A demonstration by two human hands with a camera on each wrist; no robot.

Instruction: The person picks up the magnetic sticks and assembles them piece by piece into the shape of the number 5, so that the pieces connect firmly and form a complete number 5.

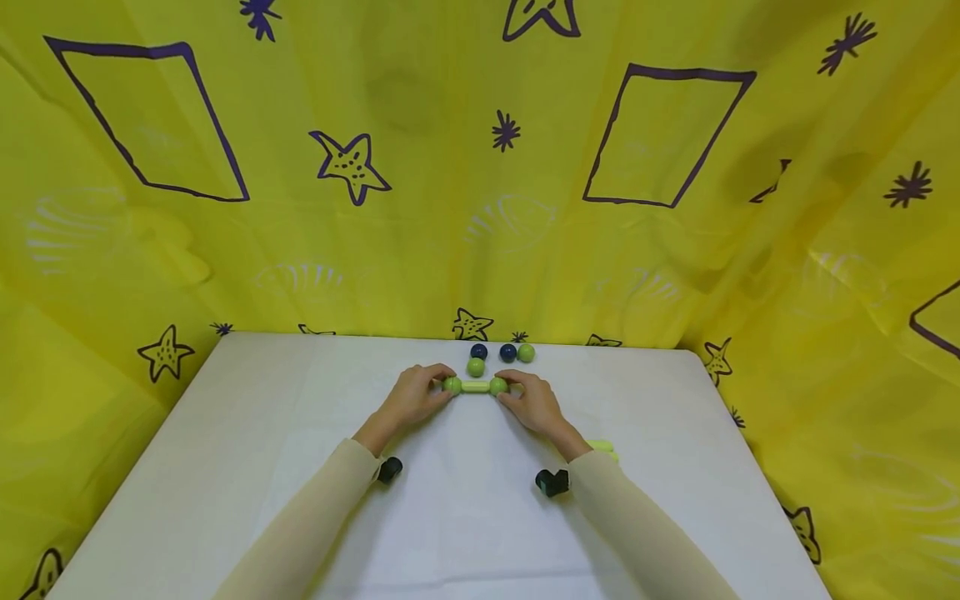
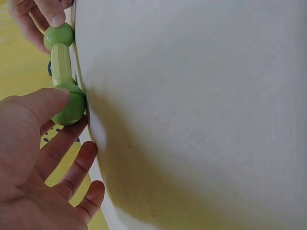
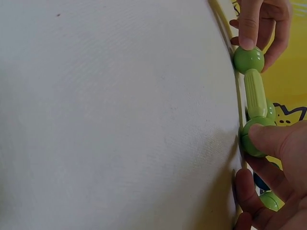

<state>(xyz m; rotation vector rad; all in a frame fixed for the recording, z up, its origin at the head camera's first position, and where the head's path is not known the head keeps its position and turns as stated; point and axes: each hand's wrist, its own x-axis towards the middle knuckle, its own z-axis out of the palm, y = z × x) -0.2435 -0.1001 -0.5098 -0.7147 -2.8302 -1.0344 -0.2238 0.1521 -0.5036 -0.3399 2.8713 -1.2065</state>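
Observation:
A light green ribbed rod point(image 1: 476, 387) lies crosswise between two green balls, joined end to end in a dumbbell shape. My left hand point(image 1: 415, 395) pinches the left ball point(image 2: 72, 110) between thumb and index finger, its other fingers spread behind. On the opposite end, my right hand point(image 1: 534, 402) grips the right ball point(image 3: 252, 146) with thumb and fingers. Just beyond the rod sits a loose green ball point(image 1: 476, 367), with a dark blue ball point(image 1: 478, 352) behind it.
To the right of those, another dark blue ball point(image 1: 508, 353) stands beside a green ball point(image 1: 527, 353) near the far edge of the white table point(image 1: 300, 400). Light green rods point(image 1: 600, 445) lie partly hidden by the right forearm. A yellow patterned curtain point(image 1: 420, 250) surrounds the table.

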